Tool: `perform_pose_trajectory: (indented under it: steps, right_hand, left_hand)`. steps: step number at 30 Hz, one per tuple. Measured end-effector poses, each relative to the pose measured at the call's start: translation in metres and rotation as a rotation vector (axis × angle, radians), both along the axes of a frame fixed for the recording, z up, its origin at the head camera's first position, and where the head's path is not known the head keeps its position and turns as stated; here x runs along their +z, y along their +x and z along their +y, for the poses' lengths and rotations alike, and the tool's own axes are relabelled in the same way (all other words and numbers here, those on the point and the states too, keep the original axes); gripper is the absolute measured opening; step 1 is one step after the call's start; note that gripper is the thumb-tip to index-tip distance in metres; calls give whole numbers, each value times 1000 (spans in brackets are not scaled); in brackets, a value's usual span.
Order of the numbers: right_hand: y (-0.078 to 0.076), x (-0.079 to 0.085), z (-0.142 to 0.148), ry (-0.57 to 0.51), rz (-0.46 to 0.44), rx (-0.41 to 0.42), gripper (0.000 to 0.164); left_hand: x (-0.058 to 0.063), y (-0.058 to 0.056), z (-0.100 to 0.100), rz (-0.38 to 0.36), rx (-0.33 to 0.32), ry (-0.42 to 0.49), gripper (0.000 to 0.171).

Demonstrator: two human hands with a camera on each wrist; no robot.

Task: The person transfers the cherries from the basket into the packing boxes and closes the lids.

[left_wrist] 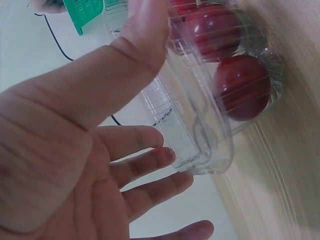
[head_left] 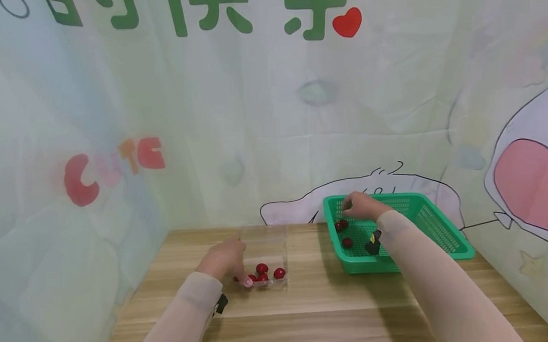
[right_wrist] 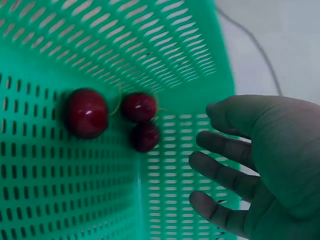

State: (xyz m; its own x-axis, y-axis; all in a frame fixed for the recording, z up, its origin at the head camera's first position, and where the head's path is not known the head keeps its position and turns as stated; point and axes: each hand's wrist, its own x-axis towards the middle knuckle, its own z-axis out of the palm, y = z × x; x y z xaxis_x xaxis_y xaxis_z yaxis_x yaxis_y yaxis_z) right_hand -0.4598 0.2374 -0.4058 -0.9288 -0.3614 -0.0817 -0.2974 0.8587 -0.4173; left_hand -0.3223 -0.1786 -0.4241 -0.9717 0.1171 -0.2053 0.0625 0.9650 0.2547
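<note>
A clear plastic box with its lid raised at the back holds several dark red cherries. My left hand is at its left side. In the left wrist view the thumb lies over the box's rim, while the loosely spread fingers reach along the outside. Above the left part of a green plastic basket hovers my right hand, its fingers relaxed and holding nothing. Three cherries lie in the basket, two side by side in a corner, thin stems showing.
Both containers stand on a wood-grain table, the basket right of the box. A pale printed curtain rises behind and along the sides. Dark wrist devices sit at both sleeves.
</note>
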Motion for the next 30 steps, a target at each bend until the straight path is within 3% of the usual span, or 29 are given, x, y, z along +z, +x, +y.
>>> perform_pose_trajectory:
  steps: [17, 23, 30]
  right_hand:
    - [0, -20, -5, 60, -145, -18, 36]
    - [0, -20, -5, 70, -203, -27, 28]
    - [6, -19, -2, 122, -204, -21, 26]
  left_hand:
    - [4, 1, 3, 0, 4, -5, 99]
    - [4, 2, 1, 1, 3, -12, 99]
    - [4, 0, 1, 4, -12, -20, 98]
